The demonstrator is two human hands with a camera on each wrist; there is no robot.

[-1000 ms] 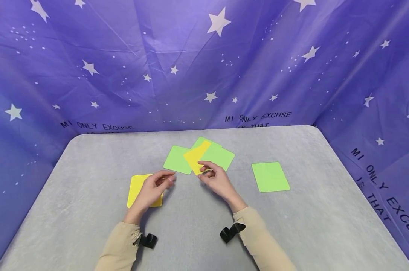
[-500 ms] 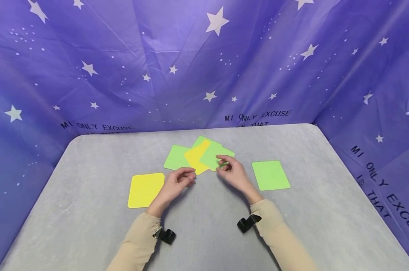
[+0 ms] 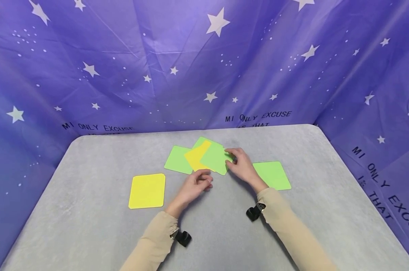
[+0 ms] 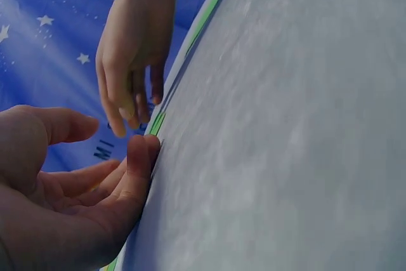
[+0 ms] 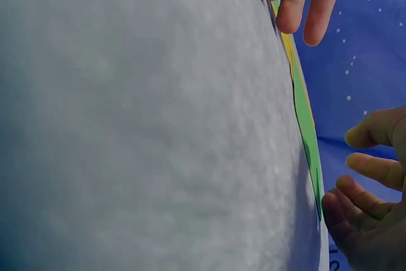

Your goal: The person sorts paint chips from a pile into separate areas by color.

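Blue-violet cloth [image 3: 177, 41] hangs behind the table [image 3: 326, 226] and along both sides of it, creased in places and scattered with white stars [image 3: 218, 22] and small clusters of white dots [image 3: 24, 37]. Low down I can read black lettering [image 3: 258, 116], MI ONLY EXCUSE IS THAT, repeated on the right-hand stretch. The table's top is mottled pale grey with rounded far corners, and soft light puts a faint sheen on the folds [image 3: 347, 86].
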